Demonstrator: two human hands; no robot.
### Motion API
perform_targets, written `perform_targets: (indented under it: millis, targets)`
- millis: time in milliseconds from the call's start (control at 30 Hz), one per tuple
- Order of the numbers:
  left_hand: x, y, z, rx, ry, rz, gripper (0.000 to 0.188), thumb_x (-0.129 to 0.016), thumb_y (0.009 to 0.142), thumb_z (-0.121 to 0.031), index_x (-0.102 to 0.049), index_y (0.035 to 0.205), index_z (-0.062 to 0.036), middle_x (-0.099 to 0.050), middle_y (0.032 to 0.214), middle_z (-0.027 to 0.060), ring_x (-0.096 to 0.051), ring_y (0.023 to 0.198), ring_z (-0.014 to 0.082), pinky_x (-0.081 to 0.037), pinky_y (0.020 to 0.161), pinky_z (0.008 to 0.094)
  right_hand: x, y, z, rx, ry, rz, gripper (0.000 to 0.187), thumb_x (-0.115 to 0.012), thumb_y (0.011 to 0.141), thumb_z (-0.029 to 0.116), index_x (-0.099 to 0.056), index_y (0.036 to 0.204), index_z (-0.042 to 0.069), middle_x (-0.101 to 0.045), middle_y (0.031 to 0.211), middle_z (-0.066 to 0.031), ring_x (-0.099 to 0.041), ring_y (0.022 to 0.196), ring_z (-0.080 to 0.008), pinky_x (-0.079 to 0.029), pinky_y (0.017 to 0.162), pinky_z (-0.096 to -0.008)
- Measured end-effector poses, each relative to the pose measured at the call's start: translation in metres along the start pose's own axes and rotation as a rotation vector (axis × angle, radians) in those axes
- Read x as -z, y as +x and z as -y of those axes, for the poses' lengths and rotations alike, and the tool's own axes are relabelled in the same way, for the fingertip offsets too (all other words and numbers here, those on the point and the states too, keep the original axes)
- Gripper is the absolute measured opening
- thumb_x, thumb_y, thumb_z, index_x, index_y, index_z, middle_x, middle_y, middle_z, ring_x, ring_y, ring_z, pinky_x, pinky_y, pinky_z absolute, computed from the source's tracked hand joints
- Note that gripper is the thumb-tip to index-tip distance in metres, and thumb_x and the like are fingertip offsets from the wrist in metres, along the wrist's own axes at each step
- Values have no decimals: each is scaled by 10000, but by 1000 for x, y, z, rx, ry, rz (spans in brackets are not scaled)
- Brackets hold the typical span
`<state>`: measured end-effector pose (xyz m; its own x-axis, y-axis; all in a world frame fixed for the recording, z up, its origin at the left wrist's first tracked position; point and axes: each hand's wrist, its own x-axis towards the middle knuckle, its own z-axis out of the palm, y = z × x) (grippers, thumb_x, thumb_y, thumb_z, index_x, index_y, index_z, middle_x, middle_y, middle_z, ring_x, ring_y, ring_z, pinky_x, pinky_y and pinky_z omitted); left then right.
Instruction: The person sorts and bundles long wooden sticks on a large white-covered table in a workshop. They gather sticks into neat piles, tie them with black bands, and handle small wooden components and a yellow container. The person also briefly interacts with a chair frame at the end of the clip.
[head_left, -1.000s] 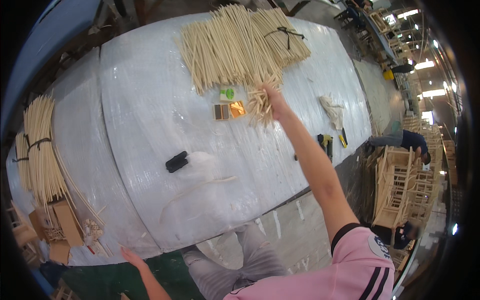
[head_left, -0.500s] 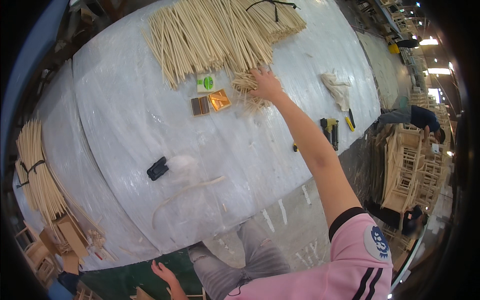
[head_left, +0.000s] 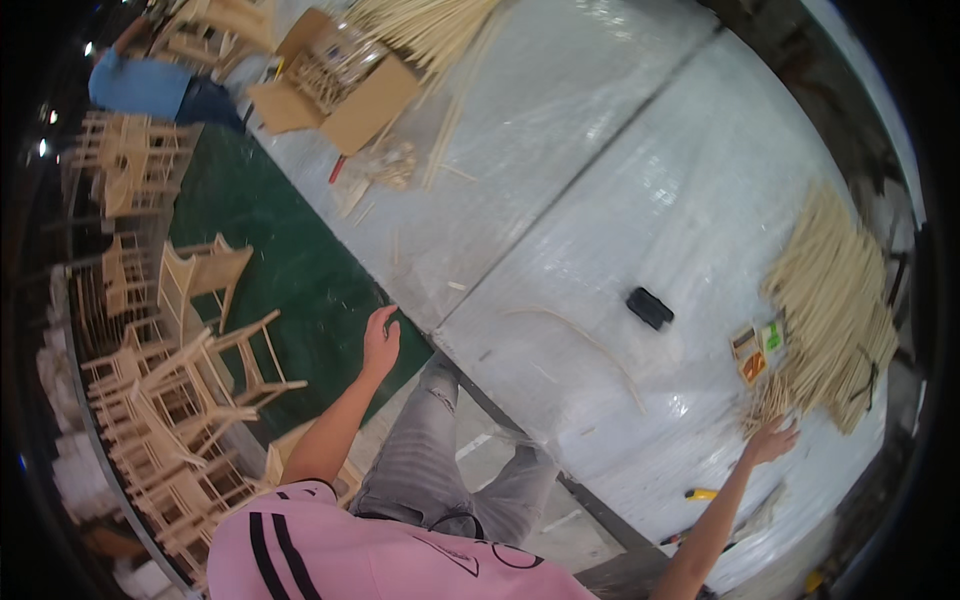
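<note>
My right hand reaches far across the plastic-covered table, fingers spread, with its fingertips at a small heap of short wooden sticks. Just beyond lies a big pile of long thin wooden sticks. Small orange and green boxes sit beside the heap. My left hand hangs open in the air by the table's near edge, over the green floor, holding nothing.
A black object and a long curved thin strip lie mid-table. A yellow tool is near my right forearm. An open cardboard box stands at the far end. Unfinished wooden chairs are stacked at left; a person in blue is beyond them.
The view has swung round, so the stick pile now lies at the right. My left hand has risen to the table's edge. My right hand stays at the short sticks.
</note>
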<state>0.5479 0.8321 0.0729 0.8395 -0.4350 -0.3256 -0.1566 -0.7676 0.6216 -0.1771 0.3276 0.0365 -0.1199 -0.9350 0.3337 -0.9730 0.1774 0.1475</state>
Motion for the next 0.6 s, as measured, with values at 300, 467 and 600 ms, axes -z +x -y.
perform_targets:
  millis: [300, 467, 600]
  targets:
    - [7, 206, 3, -311, 171, -391, 403, -665, 921, -98, -642, 1323, -76, -644, 1213, 159, -587, 1179, 406, -461, 1034, 473, 200, -220, 505, 648, 1026, 748, 245, -702, 896, 12, -713, 1138, 51, -702, 1079, -130, -693, 1022, -281, -540, 890, -391]
    - [28, 287, 4, -191, 290, -181, 285, -705, 912, -132, -644, 1189, -104, -669, 1163, 132, -607, 1160, 366, -451, 995, 518, 226, -266, 723, 839, 890, 484, 317, -698, 926, 124, -681, 1240, 87, -688, 1126, -148, -624, 1095, -371, -503, 937, -464]
    - [45, 305, -3, -227, 211, -30, 186, -702, 938, -182, -624, 1097, -125, -713, 1052, 114, -662, 1068, 341, -470, 936, 525, 196, -236, 790, 935, 536, 398, 240, -656, 951, 133, -654, 1178, 58, -691, 1133, -157, -624, 1100, -392, -499, 900, -496]
